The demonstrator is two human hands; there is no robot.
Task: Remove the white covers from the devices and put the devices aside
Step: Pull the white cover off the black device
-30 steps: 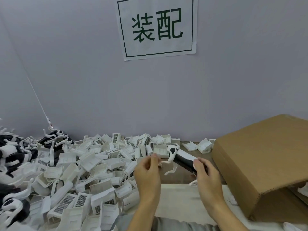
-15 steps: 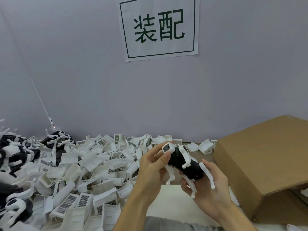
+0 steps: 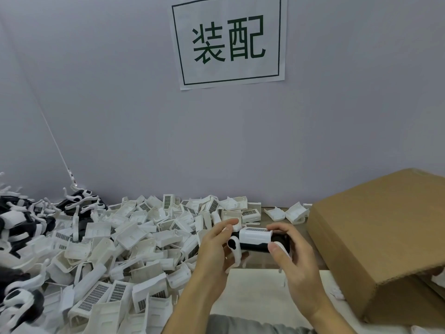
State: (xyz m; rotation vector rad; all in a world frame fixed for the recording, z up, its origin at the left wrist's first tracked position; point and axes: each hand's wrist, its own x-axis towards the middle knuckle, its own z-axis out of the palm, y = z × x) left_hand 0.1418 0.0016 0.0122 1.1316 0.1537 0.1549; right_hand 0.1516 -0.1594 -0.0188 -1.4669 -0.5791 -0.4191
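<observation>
Wall sign (image 3: 228, 41): "装配". Black device (image 3: 262, 242), white cover (image 3: 255, 234) now turned uppermost, gripped by left hand (image 3: 212, 249) and right hand (image 3: 291, 266), fingers curled round its ends.

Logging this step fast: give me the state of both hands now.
Left hand: holds the left end of the black device, fingers curled around it.
Right hand: grips the device's right end, fingertips on its white cover.
</observation>
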